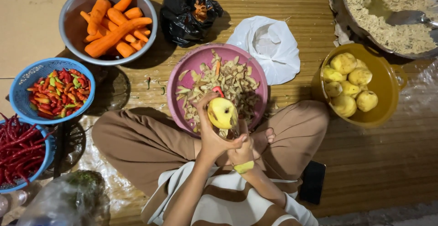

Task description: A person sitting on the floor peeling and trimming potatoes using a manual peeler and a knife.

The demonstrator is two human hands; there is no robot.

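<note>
Because I sit cross-legged on the wooden floor, I hold the peeled potato [222, 113] up over the near rim of the pink bowl [177, 77], so that whatever comes off it drops among the peelings [228, 82] already heaped there and not onto my brown trousers [141, 144]. My left hand [211, 137] has its fingers closed around the potato from below and behind, thumb side up, turning its pale yellow face toward me. My right hand [242, 155] sits just under it, fingers curled shut; I judge they grip a peeler whose red tip [218, 91] shows above the potato, though the tool itself is mostly hidden, and a strip of yellow skin [244, 167] clings to my wrist. The yellow pot [388, 112] stands near my right knee, within a short reach, holding the potatoes already peeled [349, 84]. The things I am not using lie further off to my left: a metal bowl of carrots [114, 25] toward the far edge of the floor, a blue basket of mixed chillies [59, 93], and another of long red chillies [18, 148] at the left edge. A black bag [189, 9] and a white bag [269, 45] lie beyond the pink bowl.
</note>
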